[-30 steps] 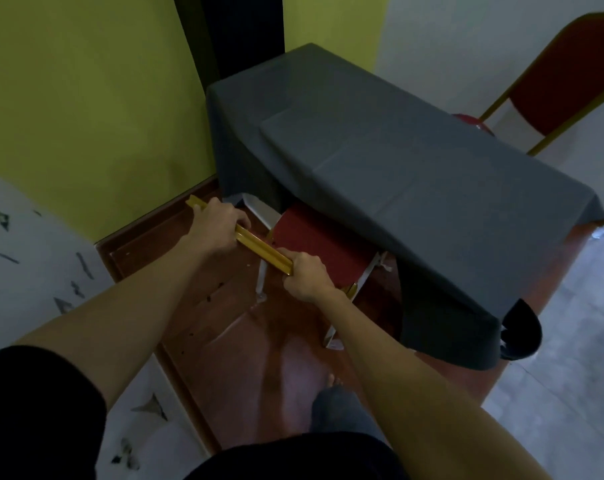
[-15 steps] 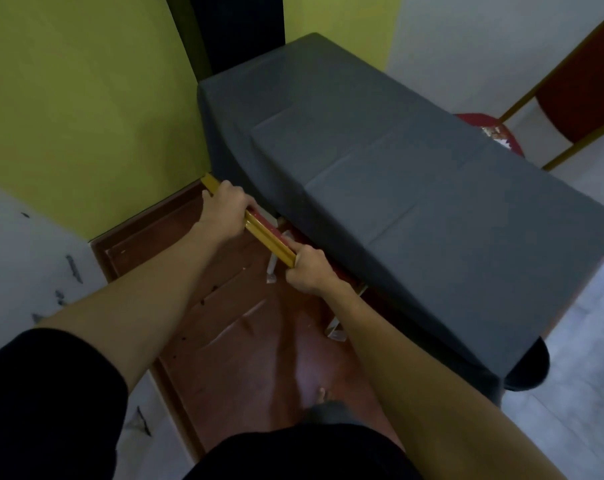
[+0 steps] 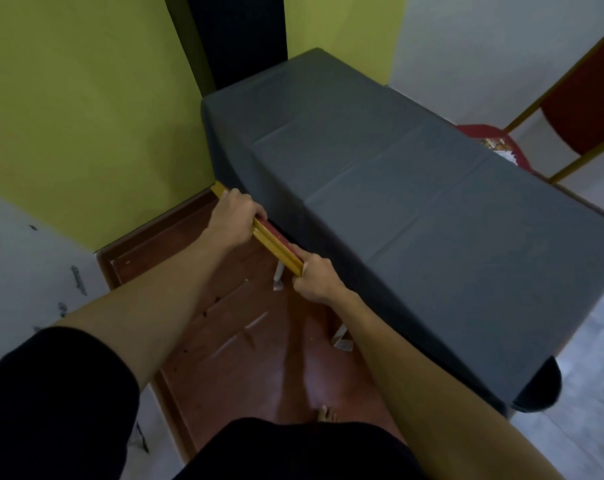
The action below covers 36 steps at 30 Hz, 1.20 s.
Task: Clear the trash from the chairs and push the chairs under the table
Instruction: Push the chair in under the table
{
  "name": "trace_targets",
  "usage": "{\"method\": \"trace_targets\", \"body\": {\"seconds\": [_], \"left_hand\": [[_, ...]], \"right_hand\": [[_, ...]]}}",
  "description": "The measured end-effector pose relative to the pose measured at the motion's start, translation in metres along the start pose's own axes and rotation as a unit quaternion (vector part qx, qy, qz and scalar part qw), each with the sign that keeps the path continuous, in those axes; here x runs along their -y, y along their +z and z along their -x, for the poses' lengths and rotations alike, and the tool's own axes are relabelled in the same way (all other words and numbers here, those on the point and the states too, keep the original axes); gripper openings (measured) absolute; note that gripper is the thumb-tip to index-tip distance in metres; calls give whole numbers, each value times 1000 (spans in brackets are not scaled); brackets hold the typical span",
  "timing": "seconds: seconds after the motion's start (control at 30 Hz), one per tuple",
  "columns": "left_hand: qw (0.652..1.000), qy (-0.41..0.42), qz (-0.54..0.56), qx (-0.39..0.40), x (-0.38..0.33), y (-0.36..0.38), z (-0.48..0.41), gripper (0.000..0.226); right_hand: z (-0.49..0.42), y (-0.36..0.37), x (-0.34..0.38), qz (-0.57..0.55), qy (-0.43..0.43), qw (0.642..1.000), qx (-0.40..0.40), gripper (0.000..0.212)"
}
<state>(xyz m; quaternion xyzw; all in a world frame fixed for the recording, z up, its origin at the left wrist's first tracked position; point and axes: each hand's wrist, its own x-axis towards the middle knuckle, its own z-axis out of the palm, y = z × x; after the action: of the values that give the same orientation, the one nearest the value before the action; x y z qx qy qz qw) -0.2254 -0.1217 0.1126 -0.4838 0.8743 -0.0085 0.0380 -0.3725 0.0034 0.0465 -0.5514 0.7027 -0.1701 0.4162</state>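
Hands: your left hand and right hand both clasp the chair's gold top rail | Chair: nearly all under the grey-clothed table; seat hidden | Handling: rigid frame, likely slides stiffly; keep hold near both rail ends

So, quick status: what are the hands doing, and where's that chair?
Left hand and right hand both gripping the chair's gold top rail. Chair nearly all under the table. Nothing visibly blocking.
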Motion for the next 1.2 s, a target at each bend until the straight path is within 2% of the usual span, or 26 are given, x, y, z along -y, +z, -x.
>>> {"method": "trace_targets", "body": {"seconds": [0.57, 0.7, 0.93, 1.07, 1.13, 1.2], "left_hand": [[999, 11, 19, -43, 8, 17, -10, 30], [998, 32, 20, -44, 13, 18, -12, 26], [997, 53, 14, 50, 18, 7, -16, 41], [982, 69, 12, 175, -11, -17, -3, 79], [963, 121, 64, 233, -46, -28, 9, 85], [934, 166, 159, 272, -90, -31, 24, 80]], "right_hand": [[2, -5, 2, -59, 4, 998, -16, 79], [6, -2, 6, -55, 26, 997, -46, 77], [37, -10, 0, -60, 73, 995, -31, 69], [65, -18, -20, -88, 102, 989, -58, 58], [81, -23, -33, -112, 121, 983, -78, 57], [101, -31, -48, -115, 138, 978, -107, 56]]}}
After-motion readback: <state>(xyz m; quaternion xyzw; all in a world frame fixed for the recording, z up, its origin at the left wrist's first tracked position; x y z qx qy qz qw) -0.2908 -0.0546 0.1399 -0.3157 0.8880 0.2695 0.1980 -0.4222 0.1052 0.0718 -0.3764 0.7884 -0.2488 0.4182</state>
